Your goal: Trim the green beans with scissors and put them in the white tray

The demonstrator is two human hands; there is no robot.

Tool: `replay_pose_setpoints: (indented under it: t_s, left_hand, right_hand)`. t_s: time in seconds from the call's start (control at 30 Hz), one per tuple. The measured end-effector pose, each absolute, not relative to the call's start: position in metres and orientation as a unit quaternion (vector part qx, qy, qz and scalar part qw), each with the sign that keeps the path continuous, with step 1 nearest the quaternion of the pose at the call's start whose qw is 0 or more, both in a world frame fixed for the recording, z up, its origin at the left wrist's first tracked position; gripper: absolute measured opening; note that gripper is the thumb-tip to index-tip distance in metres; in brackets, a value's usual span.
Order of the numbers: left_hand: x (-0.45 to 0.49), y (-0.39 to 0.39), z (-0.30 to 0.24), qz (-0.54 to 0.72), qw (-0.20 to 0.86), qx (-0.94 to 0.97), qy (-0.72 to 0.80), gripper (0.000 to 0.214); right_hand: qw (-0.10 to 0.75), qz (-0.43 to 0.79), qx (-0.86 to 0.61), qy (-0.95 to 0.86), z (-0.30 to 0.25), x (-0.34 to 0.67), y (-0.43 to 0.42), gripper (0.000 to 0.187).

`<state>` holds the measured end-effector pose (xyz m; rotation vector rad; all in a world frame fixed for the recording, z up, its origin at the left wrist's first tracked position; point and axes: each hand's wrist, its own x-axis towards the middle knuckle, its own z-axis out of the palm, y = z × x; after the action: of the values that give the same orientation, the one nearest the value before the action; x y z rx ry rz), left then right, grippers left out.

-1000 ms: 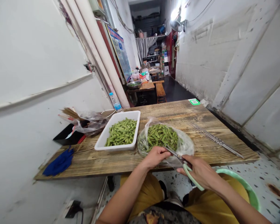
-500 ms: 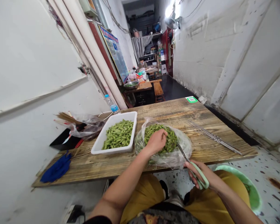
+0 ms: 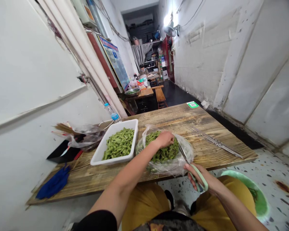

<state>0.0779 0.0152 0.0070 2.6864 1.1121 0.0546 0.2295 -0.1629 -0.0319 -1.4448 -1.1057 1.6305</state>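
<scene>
My left hand (image 3: 165, 139) is over a clear plastic bag (image 3: 187, 145) heaped with green edamame pods (image 3: 164, 154). Its fingers are curled together at the right part of the heap, and whatever they may pinch is hidden. My right hand (image 3: 199, 175) grips scissors (image 3: 198, 178) by their pale green handles, at the near edge of the table. The blades point up and left into the bag's opening, with their tips beside the pods. Left of the bag, a white plastic tray (image 3: 135, 136) holds more loose pods (image 3: 119, 143).
Metal skewers (image 3: 216, 142) lie on the wooden table (image 3: 163, 115) at right. A water bottle (image 3: 112, 112), a blue cloth (image 3: 54, 183) and a black box (image 3: 62, 152) are at left. Below right is a green-lined bin (image 3: 261, 200). A person (image 3: 142, 70) sits far back.
My left hand has moved slightly right over the pods, closer to the scissor tips. My right hand still holds the scissors at the bag. The whole view has shifted a little.
</scene>
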Motion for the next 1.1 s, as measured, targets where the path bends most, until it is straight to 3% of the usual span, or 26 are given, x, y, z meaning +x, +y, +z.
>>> replay_pose_setpoints:
  t_s: [0.17, 0.33, 0.8, 1.1]
  left_hand:
    - [0.054, -0.006, 0.012, 0.165, 0.315, 0.849, 0.39, 0.016]
    - [0.046, -0.021, 0.006, 0.185, 0.415, 0.794, 0.403, 0.021]
    - [0.029, -0.042, 0.0, 0.033, 0.439, 0.767, 0.466, 0.022]
    - [0.023, -0.038, -0.018, 0.08, 0.601, 0.633, 0.482, 0.038]
  right_hand:
    - [0.324, 0.609, -0.565, -0.454, -0.026, 0.229, -0.156, 0.044]
    - [0.316, 0.586, -0.551, -0.503, -0.029, 0.224, -0.149, 0.041]
    - [0.229, 0.511, -0.567, -0.604, -0.031, 0.212, -0.155, 0.037]
    - [0.219, 0.553, -0.567, -0.57, -0.046, 0.218, -0.154, 0.041]
